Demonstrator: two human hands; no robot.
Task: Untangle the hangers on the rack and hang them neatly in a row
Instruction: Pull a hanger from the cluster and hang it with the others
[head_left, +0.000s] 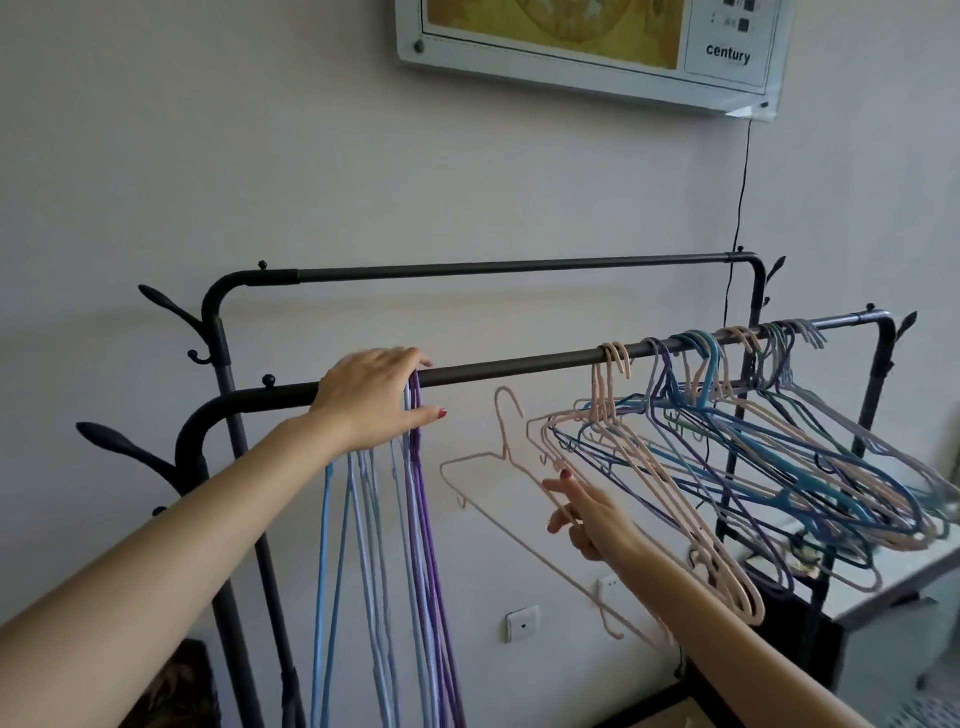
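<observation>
Hangers are hanging in two separate groups along the front bar (519, 361) of a dark metal double-rail rack (218, 312) that is standing against a pale wall (156, 156). At the left end, a neat bunch of blue, lilac and purple hangers (415, 545) is hanging edge-on, thin wire-like frames lying close together and dropping straight down. The left hand (371, 397) is resting over the bar right at the hooks of this bunch, fingers curling over the top and thumb stretching out below — it is covering the hooks, so I cannot tell whether it is actually gripping them. Toward the right end, a tangled cluster of pink, blue and purple hangers (753, 441) is crowding the bar, frames crossing through one another and splaying outward to the right at mixed angles. Between the two groups, one pink hanger (506, 457) is floating free of the bar, hook pointing up and frame tilting down to the right — the right hand (587, 514) is pinching its sloping arm between thumb and fingers. A second bar (493, 267) is running behind and higher, bare. A framed picture (587, 47) with the word "century" is hanging on the wall above, and a white socket (522, 623) is sitting low on the wall.
</observation>
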